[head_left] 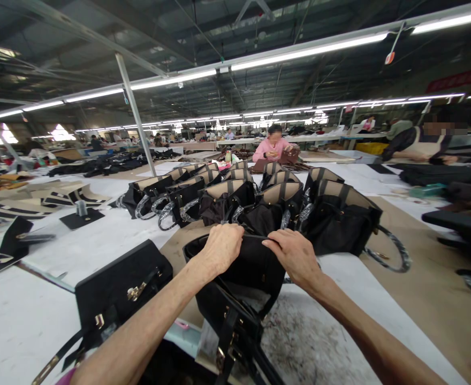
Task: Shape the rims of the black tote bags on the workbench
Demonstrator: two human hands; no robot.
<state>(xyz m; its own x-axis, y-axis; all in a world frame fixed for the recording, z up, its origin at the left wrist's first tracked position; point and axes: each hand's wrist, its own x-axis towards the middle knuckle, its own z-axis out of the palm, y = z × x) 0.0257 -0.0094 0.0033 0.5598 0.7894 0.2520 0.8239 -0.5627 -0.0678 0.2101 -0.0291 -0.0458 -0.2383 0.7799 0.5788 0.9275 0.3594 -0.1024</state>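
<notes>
A black handbag [255, 270] with gold-coloured fittings stands with its mouth open on the table right in front of me. My left hand [222, 247] grips its far top edge, fingers folded over the rim. A short way to the right along that same edge, my right hand [294, 254] pinches the rim between thumb and fingers. The bag's straps hang toward me, over the near side. Left of it lies another black bag [119, 283] with a gold clasp, partly hidden behind my left forearm.
Several black bags with beige linings [335, 219] stand in rows just beyond my hands, handles in clear wrap. Black-and-beige pieces [51, 200] lie at the left. A person in pink [271, 149] works across the table; another person in an apron [420, 141] is at the right.
</notes>
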